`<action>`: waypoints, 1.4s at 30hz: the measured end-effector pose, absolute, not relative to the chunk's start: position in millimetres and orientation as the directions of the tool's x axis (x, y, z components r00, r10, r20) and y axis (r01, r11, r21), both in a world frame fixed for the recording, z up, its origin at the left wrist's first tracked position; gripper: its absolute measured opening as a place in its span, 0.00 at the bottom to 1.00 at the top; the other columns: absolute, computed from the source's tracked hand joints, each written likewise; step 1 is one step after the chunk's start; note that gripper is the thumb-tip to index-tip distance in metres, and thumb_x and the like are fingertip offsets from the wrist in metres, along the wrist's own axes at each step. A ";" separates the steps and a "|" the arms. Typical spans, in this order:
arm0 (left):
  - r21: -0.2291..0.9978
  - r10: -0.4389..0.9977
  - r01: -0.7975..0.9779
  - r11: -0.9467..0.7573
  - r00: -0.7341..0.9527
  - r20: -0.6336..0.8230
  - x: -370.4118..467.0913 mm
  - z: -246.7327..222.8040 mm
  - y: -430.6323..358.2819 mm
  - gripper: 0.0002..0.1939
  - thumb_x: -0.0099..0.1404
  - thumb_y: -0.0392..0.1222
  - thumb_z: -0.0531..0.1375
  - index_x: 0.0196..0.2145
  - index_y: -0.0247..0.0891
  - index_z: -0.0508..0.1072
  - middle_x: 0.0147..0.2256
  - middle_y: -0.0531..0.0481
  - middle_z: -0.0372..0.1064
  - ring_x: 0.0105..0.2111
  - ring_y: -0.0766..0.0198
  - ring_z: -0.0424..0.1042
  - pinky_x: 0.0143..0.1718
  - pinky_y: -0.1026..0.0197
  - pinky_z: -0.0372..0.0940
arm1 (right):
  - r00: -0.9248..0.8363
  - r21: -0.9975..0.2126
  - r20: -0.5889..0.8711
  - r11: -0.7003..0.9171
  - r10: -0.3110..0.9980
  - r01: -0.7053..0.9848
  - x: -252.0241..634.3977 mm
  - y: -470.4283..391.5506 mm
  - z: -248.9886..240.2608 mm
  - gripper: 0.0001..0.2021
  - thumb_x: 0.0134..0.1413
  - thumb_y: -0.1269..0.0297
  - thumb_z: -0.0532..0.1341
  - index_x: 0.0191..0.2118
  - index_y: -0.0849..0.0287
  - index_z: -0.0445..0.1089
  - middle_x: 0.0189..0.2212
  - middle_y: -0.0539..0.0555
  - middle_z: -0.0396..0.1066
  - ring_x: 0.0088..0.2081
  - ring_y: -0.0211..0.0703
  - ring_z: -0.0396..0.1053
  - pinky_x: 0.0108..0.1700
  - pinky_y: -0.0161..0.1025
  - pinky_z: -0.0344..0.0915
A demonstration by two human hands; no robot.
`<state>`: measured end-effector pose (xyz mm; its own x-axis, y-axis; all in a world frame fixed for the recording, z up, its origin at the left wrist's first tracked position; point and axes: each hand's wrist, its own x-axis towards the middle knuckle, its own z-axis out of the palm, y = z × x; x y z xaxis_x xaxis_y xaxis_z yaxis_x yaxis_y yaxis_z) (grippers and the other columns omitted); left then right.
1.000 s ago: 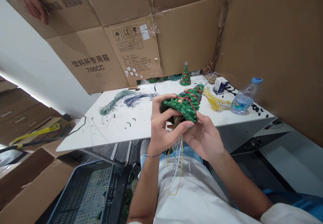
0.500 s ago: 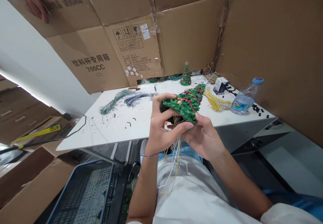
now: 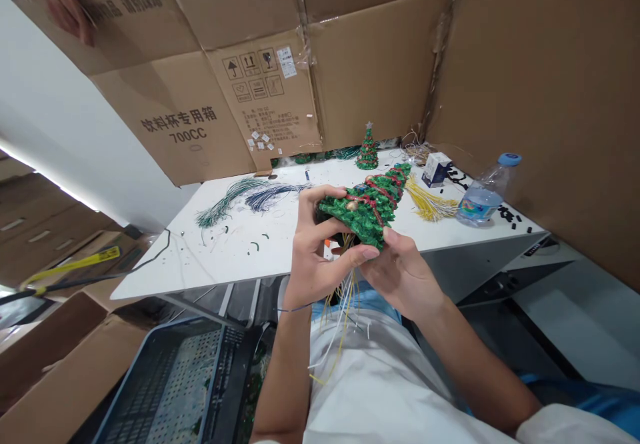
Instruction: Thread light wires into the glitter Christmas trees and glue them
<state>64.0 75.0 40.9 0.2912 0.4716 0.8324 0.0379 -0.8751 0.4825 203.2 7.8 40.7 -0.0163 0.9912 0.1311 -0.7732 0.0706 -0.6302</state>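
Note:
A small green Christmas tree ornament (image 3: 373, 204) with a red garland and gold balls lies tilted between my hands, its tip pointing up and to the right. My left hand (image 3: 320, 251) is closed around its wide base, fingers on the far side and thumb below. The fingers of my right hand (image 3: 405, 267) pinch the base's lower right edge. From the underside hang loose white and yellow wires (image 3: 345, 317), reaching down in front of the white shirt. Part of the base's underside is hidden by my left fingers.
On the white table (image 3: 200, 257) stand a finished-looking little tree (image 3: 368, 149), a water bottle (image 3: 483, 194) and a small box (image 3: 437, 169). Green (image 3: 225, 201), blue (image 3: 275, 195) and yellow wire bundles (image 3: 430, 201) lie there. Cardboard walls the back; a blue crate (image 3: 165, 377) sits below left. Another person's hand (image 3: 67, 7) grips the cardboard.
Both hands and the tree have shifted very slightly left, and the tree has turned a little in my grip. The hanging wires have swung slightly left.

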 end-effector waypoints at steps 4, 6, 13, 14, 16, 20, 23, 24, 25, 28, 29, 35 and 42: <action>0.504 0.499 0.060 -0.862 0.282 0.820 66.4 38.7 74.9 0.19 0.67 0.64 0.73 0.39 0.45 0.82 0.61 0.43 0.66 0.64 0.46 0.71 0.60 0.41 0.78 | -0.007 -0.634 0.122 0.072 0.992 -0.770 203.4 8.9 40.0 0.27 0.56 0.50 0.76 0.62 0.41 0.79 0.52 0.48 0.87 0.62 0.54 0.79 0.68 0.54 0.74; 0.507 0.500 0.051 -0.860 0.274 0.821 67.7 39.0 73.0 0.18 0.67 0.62 0.73 0.39 0.45 0.83 0.61 0.43 0.66 0.64 0.47 0.71 0.59 0.42 0.78 | 0.009 -0.632 0.113 0.079 0.994 -0.771 203.6 8.9 39.0 0.27 0.56 0.50 0.76 0.61 0.41 0.80 0.51 0.48 0.87 0.61 0.53 0.80 0.67 0.52 0.75; 0.516 0.501 0.030 -0.856 0.290 0.815 65.8 41.1 71.5 0.15 0.66 0.55 0.76 0.38 0.44 0.82 0.61 0.44 0.65 0.63 0.48 0.70 0.59 0.43 0.77 | 0.001 -0.647 0.117 0.077 0.993 -0.759 204.2 10.0 33.7 0.20 0.59 0.49 0.74 0.56 0.44 0.82 0.54 0.48 0.86 0.64 0.53 0.77 0.69 0.52 0.73; 0.514 0.499 0.027 -0.857 0.293 0.816 65.4 40.6 72.5 0.15 0.66 0.55 0.76 0.38 0.44 0.82 0.61 0.44 0.65 0.63 0.48 0.70 0.60 0.43 0.76 | 0.002 -0.652 0.122 0.082 0.993 -0.753 204.4 10.6 32.9 0.20 0.59 0.49 0.74 0.55 0.44 0.82 0.54 0.48 0.86 0.64 0.53 0.77 0.69 0.51 0.73; 0.512 0.495 0.020 -0.859 0.292 0.818 65.1 39.4 74.5 0.15 0.65 0.55 0.76 0.38 0.43 0.82 0.61 0.44 0.65 0.62 0.48 0.70 0.61 0.42 0.76 | 0.011 -0.662 0.130 0.095 0.991 -0.743 204.9 11.9 31.4 0.19 0.59 0.49 0.73 0.54 0.44 0.82 0.55 0.48 0.85 0.65 0.52 0.76 0.68 0.49 0.73; 0.512 0.496 0.024 -0.859 0.286 0.820 66.4 37.7 76.0 0.16 0.66 0.56 0.76 0.37 0.43 0.82 0.61 0.44 0.65 0.63 0.47 0.70 0.61 0.41 0.76 | 0.013 -0.678 0.132 0.100 0.991 -0.728 206.2 13.5 29.4 0.18 0.60 0.48 0.73 0.54 0.44 0.82 0.55 0.48 0.85 0.66 0.53 0.76 0.68 0.50 0.74; 0.510 0.501 0.047 -0.859 0.282 0.818 67.4 37.3 75.7 0.17 0.67 0.58 0.74 0.37 0.43 0.81 0.60 0.44 0.65 0.62 0.47 0.71 0.60 0.40 0.76 | -0.002 -0.688 0.133 0.091 0.991 -0.720 206.9 13.8 29.2 0.17 0.60 0.48 0.72 0.52 0.44 0.82 0.54 0.49 0.86 0.67 0.54 0.75 0.69 0.52 0.73; 0.511 0.504 0.054 -0.858 0.281 0.817 67.5 37.2 75.5 0.17 0.67 0.59 0.74 0.37 0.43 0.81 0.60 0.44 0.65 0.62 0.47 0.71 0.60 0.40 0.76 | -0.005 -0.691 0.135 0.090 0.991 -0.717 206.9 13.9 29.4 0.17 0.61 0.48 0.71 0.52 0.45 0.82 0.55 0.49 0.85 0.67 0.54 0.75 0.69 0.52 0.73; 0.513 0.508 0.060 -0.856 0.281 0.815 67.5 37.2 75.4 0.17 0.67 0.59 0.74 0.37 0.43 0.81 0.61 0.44 0.65 0.62 0.47 0.71 0.61 0.40 0.76 | -0.004 -0.693 0.137 0.093 0.991 -0.715 206.8 13.9 29.8 0.17 0.61 0.48 0.71 0.52 0.45 0.82 0.55 0.49 0.85 0.67 0.54 0.74 0.69 0.53 0.73; 0.519 0.511 0.053 -0.853 0.284 0.811 66.6 37.2 75.2 0.16 0.67 0.58 0.75 0.37 0.43 0.81 0.61 0.44 0.65 0.63 0.47 0.70 0.61 0.40 0.76 | 0.004 -0.694 0.142 0.102 0.990 -0.713 205.6 13.8 31.3 0.17 0.60 0.47 0.72 0.52 0.45 0.82 0.56 0.49 0.85 0.67 0.54 0.75 0.69 0.52 0.73; 0.521 0.511 0.047 -0.853 0.285 0.811 66.2 37.2 75.2 0.15 0.67 0.57 0.75 0.37 0.43 0.81 0.61 0.44 0.65 0.63 0.47 0.70 0.62 0.40 0.75 | 0.007 -0.693 0.142 0.104 0.990 -0.714 205.1 13.8 31.5 0.17 0.60 0.47 0.72 0.51 0.45 0.82 0.56 0.48 0.85 0.66 0.53 0.75 0.68 0.51 0.73; 0.536 0.522 0.034 -0.844 0.284 0.804 65.9 35.8 76.6 0.14 0.67 0.56 0.75 0.38 0.44 0.82 0.61 0.45 0.65 0.62 0.48 0.71 0.55 0.44 0.78 | 0.028 -0.698 0.117 0.103 0.993 -0.708 205.1 14.9 26.7 0.14 0.61 0.48 0.71 0.48 0.46 0.83 0.51 0.47 0.86 0.58 0.50 0.80 0.61 0.46 0.76; 0.511 0.504 0.054 -0.858 0.277 0.818 69.4 36.4 76.5 0.16 0.67 0.57 0.75 0.37 0.43 0.82 0.60 0.44 0.67 0.62 0.48 0.71 0.63 0.40 0.74 | 0.040 -0.680 0.079 0.083 0.996 -0.728 208.9 15.0 25.5 0.13 0.59 0.50 0.71 0.45 0.47 0.84 0.47 0.47 0.87 0.49 0.47 0.81 0.50 0.40 0.78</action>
